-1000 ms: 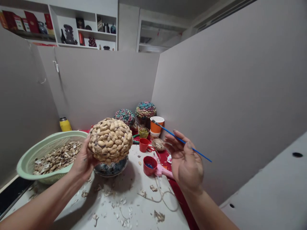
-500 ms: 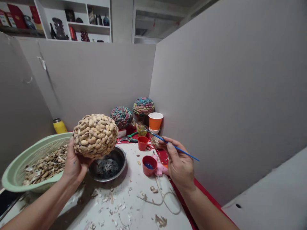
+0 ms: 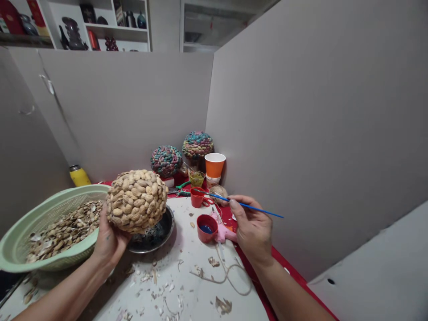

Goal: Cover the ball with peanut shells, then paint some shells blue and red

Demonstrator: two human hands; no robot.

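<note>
A ball covered in tan peanut shells point(image 3: 137, 200) rests in my left hand point(image 3: 112, 240), whose fingers curl round its lower left side. It is held above a dark metal bowl point(image 3: 169, 232). My right hand point(image 3: 252, 227) pinches a thin blue paintbrush point(image 3: 257, 208), its tip pointing left near a small red cup point(image 3: 197, 199). Below the brush stands another red cup point(image 3: 206, 228) with dark blue liquid inside. A pink glue gun point(image 3: 224, 232) lies between that cup and my right hand.
A green basket point(image 3: 20, 263) of shells stands at the left, a yellow bottle point(image 3: 79, 176) behind it. Two multicoloured balls point(image 3: 166, 161), an orange cup point(image 3: 215, 166), twine point(image 3: 218, 193) and pliers point(image 3: 180, 191) are at the back. Shell scraps and a cord lie on the white board point(image 3: 190, 290).
The shell ball has shifted slightly right and down with my left hand. The brush lies flatter, its tip lower and further left. The whole view has shifted a little.
</note>
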